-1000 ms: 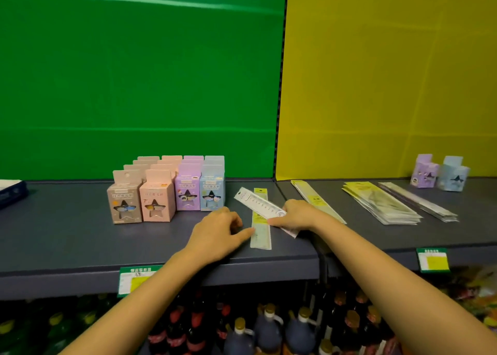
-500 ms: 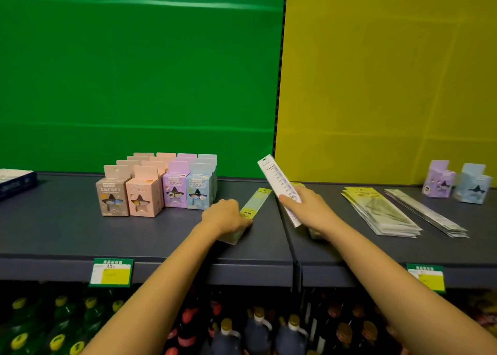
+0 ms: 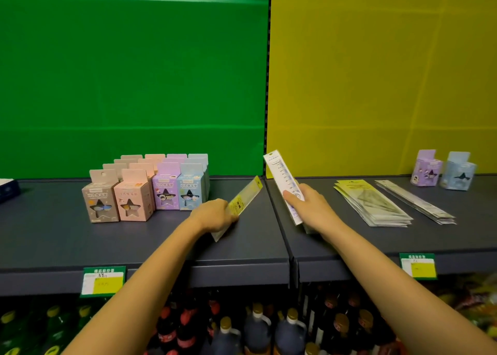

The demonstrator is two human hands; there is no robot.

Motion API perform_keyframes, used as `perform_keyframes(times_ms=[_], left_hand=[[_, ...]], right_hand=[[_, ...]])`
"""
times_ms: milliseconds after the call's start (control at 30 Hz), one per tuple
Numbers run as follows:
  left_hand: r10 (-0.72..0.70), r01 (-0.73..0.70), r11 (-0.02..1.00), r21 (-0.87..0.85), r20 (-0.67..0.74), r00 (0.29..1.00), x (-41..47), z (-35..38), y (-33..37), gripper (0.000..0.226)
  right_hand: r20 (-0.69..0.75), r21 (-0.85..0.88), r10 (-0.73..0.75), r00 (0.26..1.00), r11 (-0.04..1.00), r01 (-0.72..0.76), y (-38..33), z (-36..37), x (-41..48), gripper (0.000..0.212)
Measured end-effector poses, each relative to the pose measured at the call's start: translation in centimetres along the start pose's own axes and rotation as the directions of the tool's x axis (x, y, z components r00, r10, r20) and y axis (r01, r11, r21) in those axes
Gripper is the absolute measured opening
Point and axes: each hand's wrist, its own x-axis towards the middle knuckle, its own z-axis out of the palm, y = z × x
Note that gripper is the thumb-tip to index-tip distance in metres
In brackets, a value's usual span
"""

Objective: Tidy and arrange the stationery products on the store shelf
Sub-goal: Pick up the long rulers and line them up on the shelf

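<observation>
My right hand (image 3: 309, 206) grips a white packaged ruler (image 3: 282, 177) and holds it tilted up above the dark shelf (image 3: 53, 236), near the seam between the two shelf boards. A second packet edge shows under that hand. My left hand (image 3: 215, 214) is closed on a yellow-green ruler packet (image 3: 246, 196), raised at an angle off the shelf. A block of small star-window boxes (image 3: 145, 190) in brown, pink, purple and blue stands to the left of my left hand.
A fanned stack of yellow packets (image 3: 373, 202) and a row of slim ruler packs (image 3: 414, 201) lie on the right board. Two loose boxes, purple (image 3: 427, 170) and blue (image 3: 458, 173), stand at the far right. Price tags (image 3: 103, 280) hang on the shelf lip; bottles (image 3: 258, 330) fill the shelf below.
Both hands lifted their packets off the shelf. The white ruler swung from lying flat to pointing up and moved right; the yellow-green packet tilted up in my left hand.
</observation>
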Motion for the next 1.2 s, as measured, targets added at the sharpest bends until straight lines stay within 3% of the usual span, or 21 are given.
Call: perform_keyframes(times_ms=[67,133,233,367,500,600,767,933,1200], left_hand=[[0.029,-0.030,0.995,-0.091,-0.018,0.999,-0.4,-0.2,-0.2,0.024],[0.035,-0.043,0.954,-0.297,-0.032,0.999,-1.1,-0.7,0.2,0.023],[0.012,-0.057,0.827,-0.559,-0.083,0.997,-1.9,-1.4,1.5,0.025],[0.050,-0.057,0.670,-0.740,-0.031,0.998,-1.8,-1.3,3.2,0.017],[0.128,-0.076,0.710,-0.700,0.021,0.992,-0.4,0.5,4.9,0.030],[0.128,-0.111,0.761,-0.640,-0.020,0.992,0.6,2.2,7.0,0.043],[0.077,-0.137,0.831,-0.539,-0.132,0.988,1.3,4.5,10.6,0.034],[-0.050,-0.034,0.950,-0.312,-0.260,0.964,2.6,6.8,11.3,0.040],[-0.127,0.048,0.968,-0.247,-0.313,0.941,2.8,7.5,12.5,0.044]], right_hand=[[-0.034,0.039,0.006,0.999,0.999,-0.004,-0.3,-0.1,0.0,0.032],[-0.072,0.085,0.023,0.997,0.996,-0.017,-0.5,-0.5,0.0,0.022],[-0.134,0.162,0.074,0.988,0.985,-0.052,-0.4,-1.6,-0.1,0.014],[-0.179,0.269,0.140,0.974,0.959,-0.088,0.8,-3.6,-0.7,0.013],[-0.178,0.280,0.178,0.968,0.952,-0.124,2.8,-5.8,-1.1,0.018],[-0.157,0.254,0.162,0.974,0.960,-0.118,4.4,-7.8,-1.3,0.018],[-0.125,0.228,0.129,0.984,0.969,-0.098,6.7,-11.4,-0.7,0.016],[-0.065,0.183,0.088,0.994,0.980,-0.075,8.9,-14.5,0.0,0.032],[-0.065,0.268,0.076,0.995,0.962,-0.056,11.3,-16.3,0.5,0.029]])
